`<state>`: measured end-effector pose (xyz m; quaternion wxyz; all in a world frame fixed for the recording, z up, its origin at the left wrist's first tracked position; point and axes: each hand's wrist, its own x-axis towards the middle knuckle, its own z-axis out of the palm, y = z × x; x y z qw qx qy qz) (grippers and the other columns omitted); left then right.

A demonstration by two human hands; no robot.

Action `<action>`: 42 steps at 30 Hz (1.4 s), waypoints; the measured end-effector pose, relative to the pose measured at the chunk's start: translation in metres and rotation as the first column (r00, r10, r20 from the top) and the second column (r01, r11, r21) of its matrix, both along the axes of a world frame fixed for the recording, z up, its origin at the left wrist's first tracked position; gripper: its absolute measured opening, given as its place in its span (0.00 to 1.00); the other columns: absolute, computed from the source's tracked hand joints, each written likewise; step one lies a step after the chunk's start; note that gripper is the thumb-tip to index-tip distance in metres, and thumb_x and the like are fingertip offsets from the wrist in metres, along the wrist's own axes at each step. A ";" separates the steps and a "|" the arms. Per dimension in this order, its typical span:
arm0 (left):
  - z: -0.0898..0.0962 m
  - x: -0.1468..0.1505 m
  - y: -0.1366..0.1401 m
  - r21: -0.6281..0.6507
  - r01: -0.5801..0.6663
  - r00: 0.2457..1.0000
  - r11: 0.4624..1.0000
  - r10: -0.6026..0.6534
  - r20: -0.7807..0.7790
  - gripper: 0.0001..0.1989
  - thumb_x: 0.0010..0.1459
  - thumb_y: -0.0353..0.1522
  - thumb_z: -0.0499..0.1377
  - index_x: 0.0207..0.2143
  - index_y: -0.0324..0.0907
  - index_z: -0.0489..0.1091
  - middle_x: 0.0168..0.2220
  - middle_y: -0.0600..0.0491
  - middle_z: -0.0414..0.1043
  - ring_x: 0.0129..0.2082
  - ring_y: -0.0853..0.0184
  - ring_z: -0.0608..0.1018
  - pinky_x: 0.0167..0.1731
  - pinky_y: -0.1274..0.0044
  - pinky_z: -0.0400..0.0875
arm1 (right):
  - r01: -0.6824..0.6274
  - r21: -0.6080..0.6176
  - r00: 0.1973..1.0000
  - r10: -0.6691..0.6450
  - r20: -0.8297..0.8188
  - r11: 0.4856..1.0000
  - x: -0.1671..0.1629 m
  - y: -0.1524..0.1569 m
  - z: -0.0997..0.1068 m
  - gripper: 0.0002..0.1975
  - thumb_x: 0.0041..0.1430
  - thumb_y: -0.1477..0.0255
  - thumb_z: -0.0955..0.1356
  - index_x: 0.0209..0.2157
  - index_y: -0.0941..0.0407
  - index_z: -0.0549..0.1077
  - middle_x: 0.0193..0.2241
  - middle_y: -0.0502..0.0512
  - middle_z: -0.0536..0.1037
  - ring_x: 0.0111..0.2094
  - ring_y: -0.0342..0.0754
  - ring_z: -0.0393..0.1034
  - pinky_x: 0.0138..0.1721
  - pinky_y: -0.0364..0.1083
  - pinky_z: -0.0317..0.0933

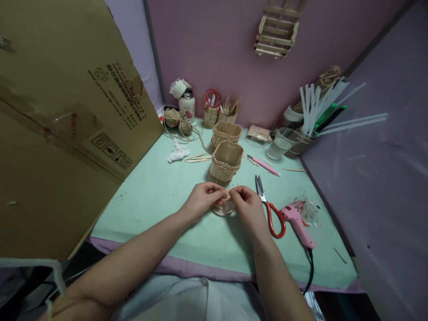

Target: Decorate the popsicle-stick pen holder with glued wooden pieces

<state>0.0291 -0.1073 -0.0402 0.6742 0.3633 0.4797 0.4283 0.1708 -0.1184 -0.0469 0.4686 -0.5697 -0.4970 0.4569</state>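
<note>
My left hand [206, 199] and my right hand [246, 204] meet over a small clear round dish [223, 211] near the table's front. Both are closed, thumbs against fingertips, in a pinch. Whatever sits between the fingertips is too small to name. Just beyond them stands a small basket [226, 161] of pale wooden slats with a braided rim, its mouth facing up. A second, similar basket [226, 133] is right behind it. To the right of my right hand lie scissors [274, 218] with red handles, blades slightly apart.
A pink glue gun [299, 225] with a black cord lies at right. Behind are a pink craft knife [265, 166], a clear cup [279, 145], white glue sticks [314, 107], twine balls [172, 117], a jar [187, 106] and tissue [178, 151]. A large cardboard box [67, 133] walls the left.
</note>
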 end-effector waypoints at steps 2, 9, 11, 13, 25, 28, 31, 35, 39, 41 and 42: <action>0.002 0.000 0.000 -0.009 0.016 1.000 1.000 -0.016 0.003 0.06 0.47 0.29 0.66 0.25 0.35 0.73 0.24 0.51 0.75 0.21 0.74 0.73 0.25 0.81 0.69 | 0.004 -0.012 1.000 -0.004 -0.011 1.000 0.000 0.000 -0.001 0.10 0.50 0.64 0.69 0.24 0.57 0.72 0.21 0.49 0.72 0.24 0.43 0.62 0.27 0.42 0.56; 0.002 0.001 0.000 -0.007 0.019 1.000 1.000 -0.019 -0.008 0.06 0.47 0.29 0.65 0.24 0.34 0.72 0.21 0.53 0.73 0.18 0.75 0.72 0.22 0.81 0.68 | -0.007 -0.038 0.999 0.006 -0.033 0.999 -0.001 -0.001 -0.005 0.12 0.49 0.62 0.70 0.24 0.58 0.72 0.20 0.49 0.72 0.22 0.43 0.62 0.25 0.43 0.58; 0.000 0.002 0.000 0.001 0.013 1.000 1.000 -0.013 -0.016 0.06 0.48 0.29 0.65 0.24 0.34 0.71 0.21 0.52 0.73 0.18 0.75 0.72 0.22 0.81 0.68 | -0.001 -0.045 1.000 0.000 -0.030 0.999 -0.001 -0.001 -0.005 0.13 0.48 0.62 0.70 0.24 0.58 0.71 0.19 0.49 0.71 0.21 0.43 0.62 0.25 0.43 0.57; -0.001 0.002 0.000 0.004 0.009 1.000 1.000 -0.009 -0.019 0.07 0.48 0.29 0.64 0.24 0.34 0.71 0.22 0.52 0.73 0.18 0.75 0.72 0.22 0.81 0.68 | 0.007 -0.049 0.999 -0.008 -0.032 0.999 -0.002 -0.001 -0.004 0.13 0.48 0.61 0.70 0.23 0.58 0.71 0.19 0.49 0.71 0.21 0.43 0.61 0.24 0.43 0.57; -0.001 0.003 -0.001 -0.021 0.005 1.000 1.000 -0.005 -0.023 0.04 0.51 0.25 0.61 0.24 0.34 0.70 0.21 0.53 0.73 0.17 0.75 0.72 0.20 0.82 0.69 | -0.020 -0.039 0.999 0.019 -0.027 0.999 -0.002 -0.001 -0.005 0.11 0.50 0.63 0.69 0.23 0.57 0.70 0.19 0.48 0.70 0.22 0.42 0.60 0.24 0.42 0.56; 0.000 0.003 -0.001 -0.024 0.012 0.999 1.000 -0.013 -0.030 0.04 0.51 0.24 0.60 0.24 0.34 0.70 0.20 0.53 0.73 0.17 0.75 0.72 0.20 0.82 0.69 | -0.020 -0.035 1.000 0.019 -0.023 0.999 -0.002 -0.001 -0.005 0.11 0.50 0.64 0.68 0.23 0.57 0.70 0.20 0.48 0.70 0.22 0.42 0.60 0.25 0.42 0.56; -0.001 0.003 -0.001 -0.031 0.011 1.000 0.999 -0.011 -0.028 0.05 0.52 0.23 0.59 0.23 0.34 0.70 0.20 0.53 0.73 0.17 0.75 0.72 0.20 0.83 0.69 | -0.023 -0.041 0.999 0.022 -0.027 0.999 -0.001 -0.001 -0.004 0.10 0.50 0.65 0.68 0.23 0.57 0.70 0.20 0.48 0.70 0.22 0.42 0.60 0.25 0.42 0.56; -0.001 0.003 -0.001 -0.038 0.012 1.000 0.999 -0.013 -0.026 0.05 0.52 0.23 0.59 0.23 0.34 0.69 0.21 0.52 0.73 0.17 0.75 0.73 0.20 0.82 0.69 | -0.030 -0.045 0.999 0.029 -0.018 0.999 -0.001 -0.001 -0.003 0.10 0.50 0.65 0.68 0.22 0.57 0.69 0.19 0.47 0.69 0.22 0.42 0.60 0.25 0.42 0.55; 0.001 0.003 0.000 -0.041 0.014 0.999 0.999 -0.016 -0.032 0.05 0.52 0.22 0.59 0.23 0.35 0.69 0.20 0.52 0.73 0.17 0.75 0.73 0.21 0.82 0.70 | -0.037 -0.041 0.999 0.036 -0.026 0.998 -0.001 -0.001 -0.003 0.10 0.50 0.65 0.68 0.23 0.57 0.69 0.19 0.47 0.69 0.22 0.42 0.60 0.25 0.42 0.56; 0.002 0.003 0.000 -0.041 0.017 0.999 0.999 -0.019 -0.036 0.05 0.51 0.23 0.59 0.23 0.35 0.69 0.20 0.53 0.73 0.17 0.75 0.73 0.21 0.82 0.69 | -0.039 -0.033 0.999 0.038 -0.030 0.999 -0.001 -0.001 -0.004 0.10 0.50 0.64 0.68 0.23 0.57 0.69 0.19 0.48 0.69 0.22 0.42 0.60 0.25 0.42 0.56; 0.002 0.002 0.000 -0.039 0.020 0.999 0.999 -0.021 -0.038 0.05 0.51 0.23 0.60 0.23 0.35 0.69 0.20 0.53 0.73 0.17 0.75 0.73 0.21 0.82 0.69 | -0.040 -0.028 0.999 0.040 -0.026 0.999 0.000 -0.001 -0.004 0.10 0.50 0.64 0.68 0.23 0.57 0.70 0.20 0.48 0.69 0.22 0.42 0.60 0.25 0.42 0.56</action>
